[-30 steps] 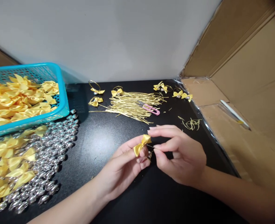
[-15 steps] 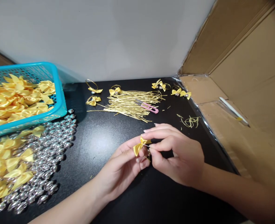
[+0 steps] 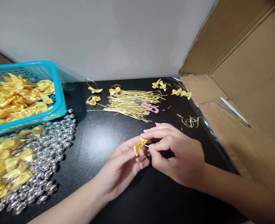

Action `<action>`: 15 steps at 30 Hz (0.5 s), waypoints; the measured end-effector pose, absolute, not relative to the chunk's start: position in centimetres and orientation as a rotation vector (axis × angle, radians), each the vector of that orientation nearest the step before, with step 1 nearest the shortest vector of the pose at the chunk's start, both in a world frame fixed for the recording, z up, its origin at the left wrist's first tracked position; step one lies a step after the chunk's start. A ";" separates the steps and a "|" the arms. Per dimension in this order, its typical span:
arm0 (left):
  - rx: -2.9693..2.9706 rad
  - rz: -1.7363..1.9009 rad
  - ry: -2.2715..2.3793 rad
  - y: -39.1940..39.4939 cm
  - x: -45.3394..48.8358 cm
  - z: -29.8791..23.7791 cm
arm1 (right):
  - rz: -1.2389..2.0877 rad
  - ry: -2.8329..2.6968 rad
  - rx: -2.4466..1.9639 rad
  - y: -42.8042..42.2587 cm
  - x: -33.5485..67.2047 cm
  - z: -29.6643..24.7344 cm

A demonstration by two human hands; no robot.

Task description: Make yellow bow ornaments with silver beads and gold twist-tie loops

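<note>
The bundle of gold ties (image 3: 125,107) serves as the reference for all positions. The yellow bow (image 3: 137,149) is held on the near side of the bundle, toward the person and apart from it. The left hand (image 3: 124,166) grips the bow between thumb and fingers. The right hand (image 3: 179,154) pinches a thin strand (image 3: 146,145) between thumb and index finger, with its other fingers extended toward the bow. The strand reaches the middle of the bow; its material cannot be told.

For good execution, the left grip should be firm near the middle of the bow without crushing the satin wings. The strand should be pinched close to the bow and guided in line, so that it neither kinks nor snags the ribbon. Both wings should be kept clear of the right fingertips. Because the fingers hide the rear of the bow, that side merits a check.

Pink-handled snips (image 3: 149,107) rest on the bundle. A blue basket (image 3: 62,101) stands left of the bundle; silver beads (image 3: 52,149) lie left of it and nearer the person, and curled offcuts (image 3: 191,122) lie right of it
</note>
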State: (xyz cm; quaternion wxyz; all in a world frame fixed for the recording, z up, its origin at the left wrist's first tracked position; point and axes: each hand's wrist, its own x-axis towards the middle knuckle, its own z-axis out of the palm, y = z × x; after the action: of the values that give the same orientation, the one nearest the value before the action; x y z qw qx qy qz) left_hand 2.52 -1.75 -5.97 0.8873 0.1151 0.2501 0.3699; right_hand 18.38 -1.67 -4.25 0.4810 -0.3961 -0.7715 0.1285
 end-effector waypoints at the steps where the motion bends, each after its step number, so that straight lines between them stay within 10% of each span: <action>1: 0.249 0.765 0.524 -1.7 2.5 -6.0 | 0.320 -1.894 -0.969 -1.6 18.4 -4.2; 15: 0.352 0.763 0.631 -1.7 2.6 -6.1 | 0.315 -2.011 -1.026 -2.0 18.9 -3.4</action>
State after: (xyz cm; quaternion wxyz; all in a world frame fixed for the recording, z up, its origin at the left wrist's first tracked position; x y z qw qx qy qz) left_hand 2.58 -1.67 -6.12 0.8651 0.1680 0.3013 0.3641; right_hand 18.86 -1.96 -3.44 0.4176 -0.4090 -0.8016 0.1254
